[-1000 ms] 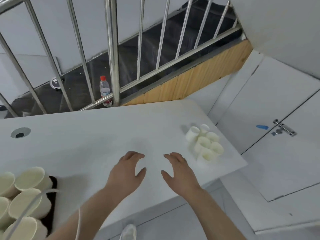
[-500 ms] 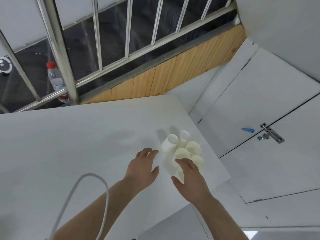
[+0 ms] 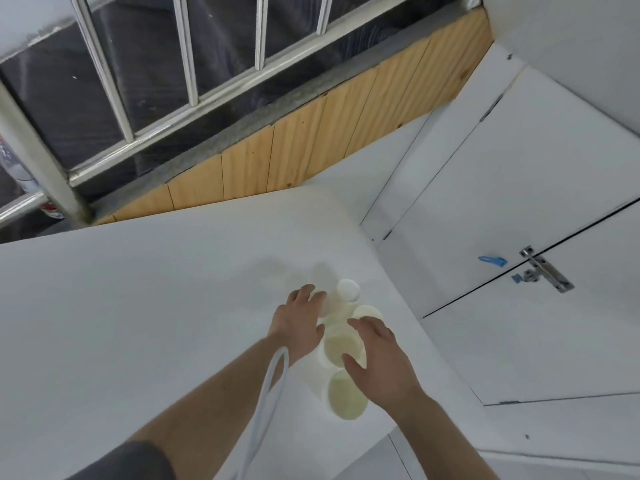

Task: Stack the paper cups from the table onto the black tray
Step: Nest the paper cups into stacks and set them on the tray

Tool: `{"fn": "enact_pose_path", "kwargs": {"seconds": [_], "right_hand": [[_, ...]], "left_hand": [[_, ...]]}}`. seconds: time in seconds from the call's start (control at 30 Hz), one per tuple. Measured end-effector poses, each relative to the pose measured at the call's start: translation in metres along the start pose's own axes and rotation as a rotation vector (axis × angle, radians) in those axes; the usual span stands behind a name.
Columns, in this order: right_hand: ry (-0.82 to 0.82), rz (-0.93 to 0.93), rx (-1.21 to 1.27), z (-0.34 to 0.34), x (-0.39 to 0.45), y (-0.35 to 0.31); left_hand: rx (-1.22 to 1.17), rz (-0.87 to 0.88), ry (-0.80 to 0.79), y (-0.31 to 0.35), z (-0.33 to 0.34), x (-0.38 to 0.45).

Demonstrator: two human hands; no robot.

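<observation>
Several cream paper cups [image 3: 343,346] stand bunched at the right corner of the white table [image 3: 138,323]. Most are mouth up; one [image 3: 348,289] at the back shows a flat white end. My left hand [image 3: 298,320] lies against the left side of the bunch, fingertips touching a blurred cup. My right hand [image 3: 379,358] hovers over the right side, its spread thumb and fingers straddling the rim of the middle cup without closing on it. A nearer cup [image 3: 346,396] sits below my right thumb. The black tray is out of view.
The table's right edge [image 3: 398,299] runs close beside the cups, with white floor panels and a metal latch [image 3: 543,271] beyond. A white cable [image 3: 266,393] hangs over my left forearm. A metal railing [image 3: 187,53] and a wooden panel [image 3: 294,150] lie behind the table.
The view swung right, so the tray with its cups left the frame. Both hands travelled from mid-table to the cup bunch and now flank it.
</observation>
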State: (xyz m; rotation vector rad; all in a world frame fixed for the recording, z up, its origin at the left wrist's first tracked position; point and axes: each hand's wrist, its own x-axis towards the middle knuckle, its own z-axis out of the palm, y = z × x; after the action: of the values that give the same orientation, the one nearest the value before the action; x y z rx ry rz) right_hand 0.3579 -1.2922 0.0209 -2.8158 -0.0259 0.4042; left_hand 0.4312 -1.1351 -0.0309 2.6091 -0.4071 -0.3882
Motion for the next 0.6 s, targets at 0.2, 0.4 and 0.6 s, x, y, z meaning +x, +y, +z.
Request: {"fn": "enact_pose_path", "kwargs": {"seconds": [0.2,0.4,0.6], "right_hand": [[-0.034,0.01,0.005,-0.005,0.017,0.015],[-0.05,-0.007,-0.014,-0.003,0.034,0.019],[-0.094,-0.06,0.059,0.007,0.059,-0.006]], "left_hand": [[-0.028,-0.014,-0.014,0.002,0.014,0.019],[-0.094,-0.098,0.088,-0.011,0.006,0.014],[-0.22,-0.218,0.264,-0.048,-0.018,-0.027]]}}
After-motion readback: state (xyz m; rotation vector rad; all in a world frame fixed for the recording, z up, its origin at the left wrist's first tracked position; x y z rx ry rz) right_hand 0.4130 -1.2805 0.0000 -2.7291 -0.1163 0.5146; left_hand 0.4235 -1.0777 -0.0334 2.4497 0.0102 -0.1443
